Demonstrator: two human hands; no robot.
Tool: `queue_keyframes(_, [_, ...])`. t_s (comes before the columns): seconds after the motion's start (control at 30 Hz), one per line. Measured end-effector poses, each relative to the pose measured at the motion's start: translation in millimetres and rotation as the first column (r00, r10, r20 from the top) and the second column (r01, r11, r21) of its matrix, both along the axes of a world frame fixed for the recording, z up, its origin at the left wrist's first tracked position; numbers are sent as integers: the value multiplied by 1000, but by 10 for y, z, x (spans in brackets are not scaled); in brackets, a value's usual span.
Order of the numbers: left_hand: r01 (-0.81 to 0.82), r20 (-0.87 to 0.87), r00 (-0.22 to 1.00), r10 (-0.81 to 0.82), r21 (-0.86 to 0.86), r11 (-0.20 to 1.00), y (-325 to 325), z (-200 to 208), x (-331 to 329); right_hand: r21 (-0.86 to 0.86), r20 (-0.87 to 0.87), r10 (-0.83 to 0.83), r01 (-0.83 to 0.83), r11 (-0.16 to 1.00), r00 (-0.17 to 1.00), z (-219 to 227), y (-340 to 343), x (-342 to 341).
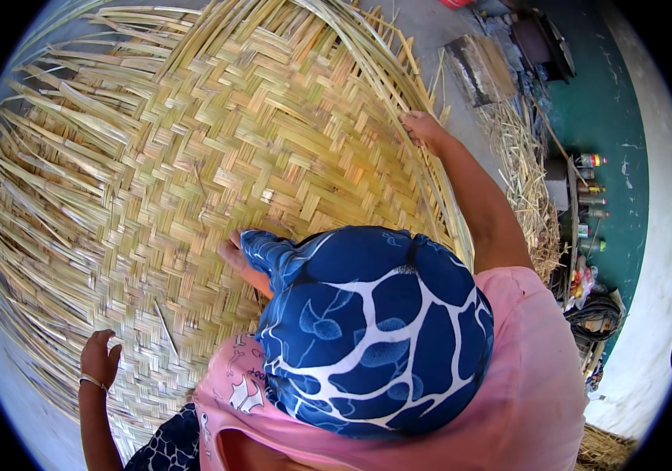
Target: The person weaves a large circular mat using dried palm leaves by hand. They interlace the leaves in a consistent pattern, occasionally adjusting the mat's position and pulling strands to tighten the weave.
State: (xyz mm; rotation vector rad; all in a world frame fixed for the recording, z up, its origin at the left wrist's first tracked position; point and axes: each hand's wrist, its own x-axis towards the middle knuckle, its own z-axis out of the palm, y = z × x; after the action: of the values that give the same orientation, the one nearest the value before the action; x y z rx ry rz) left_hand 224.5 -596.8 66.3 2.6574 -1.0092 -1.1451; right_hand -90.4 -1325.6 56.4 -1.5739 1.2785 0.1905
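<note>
A large mat (273, 157) of flat yellow-green split reed or bamboo strips, woven in a herringbone pattern, spreads out before me. Its loose strip ends (53, 157) fan out along the left side. At the mat's right edge, my right hand (424, 132) is closed round a band of long strips (363, 59) that runs along the border. My left hand (100, 359), with a bangle on the wrist, is at the lower left by the mat; its thumb and fingers are apart, holding nothing. Whether it touches the mat, I cannot tell. A loose strip (166, 331) lies between that hand and my leg.
My bent leg in blue patterned trousers (375, 330) covers the lower middle, with my bare foot (242, 263) on the mat. To the right are a board-like block (480, 71), a heap of straw scraps (520, 149), several bottles (591, 200) and a black coil (591, 314) along the green wall.
</note>
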Motion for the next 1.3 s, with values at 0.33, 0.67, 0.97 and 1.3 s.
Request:
queue_keyframes(0.33, [-7, -63, 998, 8, 13, 1000, 284, -247, -7, -38, -6, -31, 31, 999, 999, -158, -5, 27])
queue_keyframes(0.67, [-65, -112, 992, 63, -16, 998, 246, -325, -13, -685, -216, 21, -166, 710, 976, -181, -167, -63])
queue_keyframes(0.97, [-114, -119, 986, 118, 40, 993, 493, -397, -37, -557, -704, -63, -496, 666, 707, -495, -541, -607])
queue_keyframes(1.3, [-134, -153, 979, 138, 38, 990, 406, -426, 24, -297, -98, -106, 72, 952, 989, -50, -332, -741])
